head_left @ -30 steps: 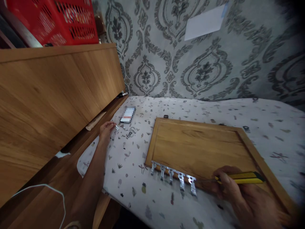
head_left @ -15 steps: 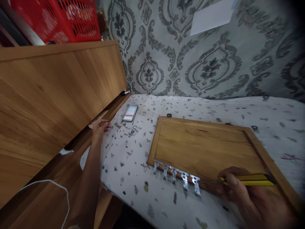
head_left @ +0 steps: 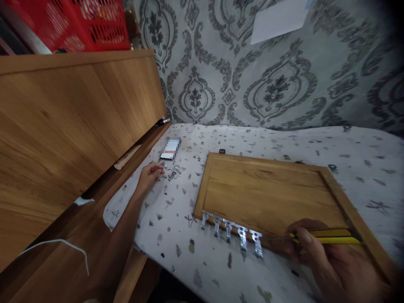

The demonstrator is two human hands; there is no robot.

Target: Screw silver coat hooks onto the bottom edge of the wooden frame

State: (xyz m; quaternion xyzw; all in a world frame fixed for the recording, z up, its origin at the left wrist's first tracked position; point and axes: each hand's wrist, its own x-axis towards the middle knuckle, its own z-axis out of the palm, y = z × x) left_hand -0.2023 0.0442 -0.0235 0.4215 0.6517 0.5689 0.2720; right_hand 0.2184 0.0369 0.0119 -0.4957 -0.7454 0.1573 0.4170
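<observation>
- The right hand (head_left: 318, 252) is closed round a yellow screwdriver (head_left: 331, 236) at near right, its tip toward the brackets (head_left: 232, 230) on the panel's (head_left: 268, 189) near edge.
- The left hand (head_left: 150, 174) has its fingers drawn together over small metal bits (head_left: 173, 173) at far left on the tabletop (head_left: 284, 139); I cannot tell whether it pinches one.
- The screwdriver looks light and stiff, best held by the handle. The bits look tiny and slippery, needing a fingertip pinch.
- No writing is readable.
</observation>
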